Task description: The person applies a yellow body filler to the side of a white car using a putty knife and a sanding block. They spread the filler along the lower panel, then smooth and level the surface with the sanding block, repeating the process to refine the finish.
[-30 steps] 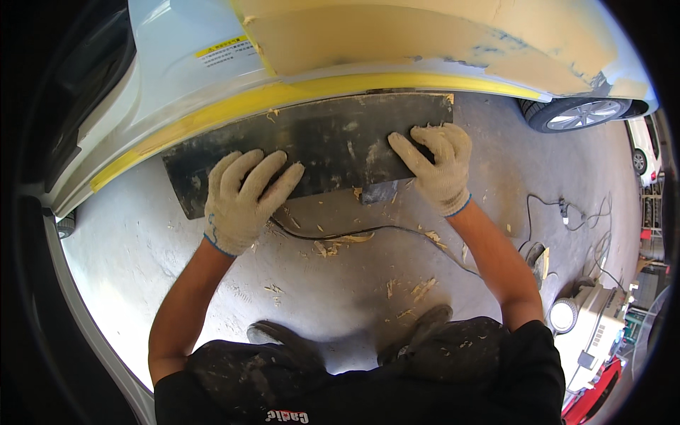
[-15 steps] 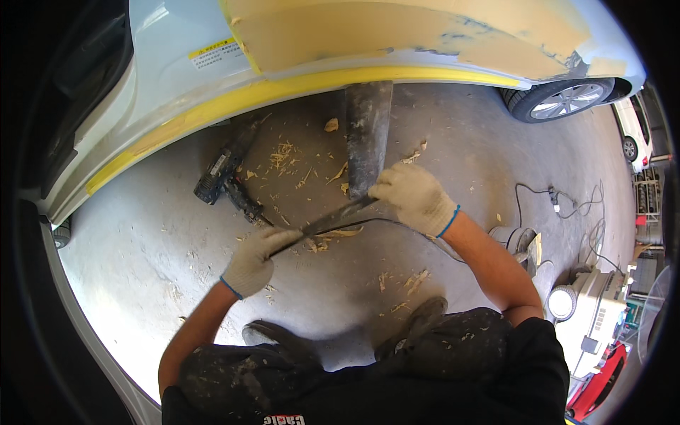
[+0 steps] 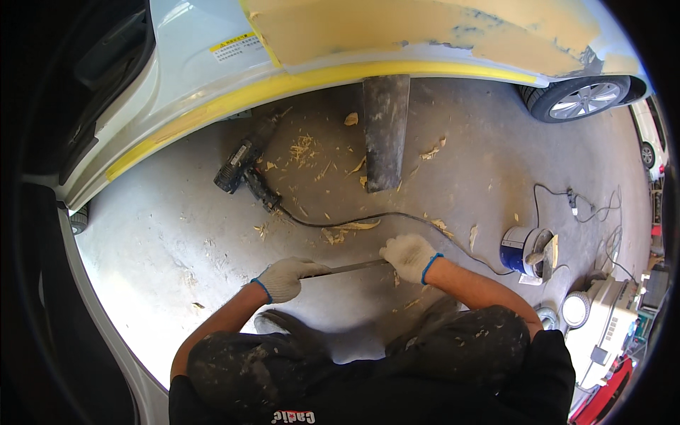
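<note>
Both my hands wear off-white knit gloves with blue cuffs. My left hand is closed around the left end of a long, narrow grey bar. At its other end, my right hand is closed on it too, the fingertips turned inward. The bar lies nearly level above the floor, close in front of my knees, and shows as a thin strip, so its exact kind cannot be made out. Farther off, a dark, scuffed flat board lies on the floor, its far end at the car's sill.
A pistol-shaped corded power tool lies front left, its cord running right. Yellowish shavings litter the floor. A bucket stands right. The car's side has tan filler and a yellow-taped sill.
Both hands have come down toward my knees with the bar, which has gone from slanted to nearly level. My right hand has moved away from the flat board. The view has shifted slightly.
</note>
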Action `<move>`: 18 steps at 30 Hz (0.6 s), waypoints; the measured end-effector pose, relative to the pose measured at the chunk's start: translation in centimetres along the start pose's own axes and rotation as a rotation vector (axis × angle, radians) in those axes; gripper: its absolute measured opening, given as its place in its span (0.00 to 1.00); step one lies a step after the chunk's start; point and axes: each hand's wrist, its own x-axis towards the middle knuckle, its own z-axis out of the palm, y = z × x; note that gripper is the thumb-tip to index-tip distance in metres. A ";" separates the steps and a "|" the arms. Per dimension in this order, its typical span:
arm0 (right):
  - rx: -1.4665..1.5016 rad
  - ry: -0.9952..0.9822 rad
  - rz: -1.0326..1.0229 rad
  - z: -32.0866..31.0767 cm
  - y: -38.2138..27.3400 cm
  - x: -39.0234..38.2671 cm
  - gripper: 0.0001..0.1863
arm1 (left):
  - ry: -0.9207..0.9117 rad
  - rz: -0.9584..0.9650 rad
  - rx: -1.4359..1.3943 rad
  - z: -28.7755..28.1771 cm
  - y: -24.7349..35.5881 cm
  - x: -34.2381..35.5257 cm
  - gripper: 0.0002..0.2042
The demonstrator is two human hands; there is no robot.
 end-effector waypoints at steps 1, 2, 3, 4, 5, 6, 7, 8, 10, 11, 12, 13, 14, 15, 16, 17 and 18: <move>0.003 -0.017 0.007 0.6 -0.4 -0.1 0.09 | -0.012 0.000 0.003 0.2 -0.1 0.0 0.37; 0.007 -0.034 0.015 1.2 -0.8 -0.1 0.10 | -0.025 0.001 0.007 0.3 -0.1 0.0 0.38; 0.007 -0.051 0.020 1.6 -1.1 -0.2 0.10 | -0.033 0.002 0.010 0.4 -0.1 0.1 0.38; 0.007 -0.076 0.020 2.1 -1.3 -0.2 0.11 | -0.042 0.010 0.018 0.6 -0.4 0.1 0.38; 0.007 -0.100 0.019 2.6 -1.5 -0.3 0.11 | -0.050 0.019 0.027 1.1 -0.9 0.3 0.38; 0.005 -0.121 0.015 2.4 -1.7 -0.1 0.11 | -0.054 0.025 0.037 1.2 -1.2 0.3 0.38; 0.015 -0.130 0.009 2.1 -1.8 -0.1 0.11 | -0.055 0.022 0.043 1.4 -1.4 0.3 0.38; 0.025 -0.138 0.002 1.8 -1.8 -0.3 0.11 | -0.056 0.018 0.049 1.7 -1.5 0.4 0.38; 0.034 -0.151 -0.008 1.4 -1.7 -0.3 0.10 | -0.052 0.008 0.061 1.6 -1.3 0.3 0.38; 0.032 -0.158 -0.012 1.4 -1.7 -0.2 0.11 | -0.049 0.003 0.063 1.5 -1.1 0.3 0.38; 0.032 -0.167 -0.011 1.4 -1.8 -0.2 0.11 | -0.049 0.002 0.064 1.4 -1.1 0.3 0.38; 0.032 -0.158 -0.011 1.4 -1.9 -0.2 0.11 | -0.048 0.011 0.070 1.3 -1.1 0.3 0.38; 0.033 -0.148 -0.010 1.4 -2.0 -0.2 0.11 | -0.048 0.020 0.076 1.2 -1.1 0.4 0.38; 0.032 -0.140 -0.009 1.4 -2.0 -0.2 0.12 | -0.046 0.031 0.081 1.2 -1.2 0.4 0.38; 0.032 -0.141 -0.006 1.4 -2.0 -0.2 0.12 | -0.043 0.029 0.084 1.3 -1.4 0.4 0.38; 0.031 -0.142 -0.002 1.5 -2.0 -0.2 0.11 | -0.041 0.027 0.088 1.3 -1.5 0.4 0.38; 0.031 -0.142 0.002 1.7 -2.0 -0.2 0.11 | -0.038 0.025 0.093 1.5 -1.7 0.4 0.38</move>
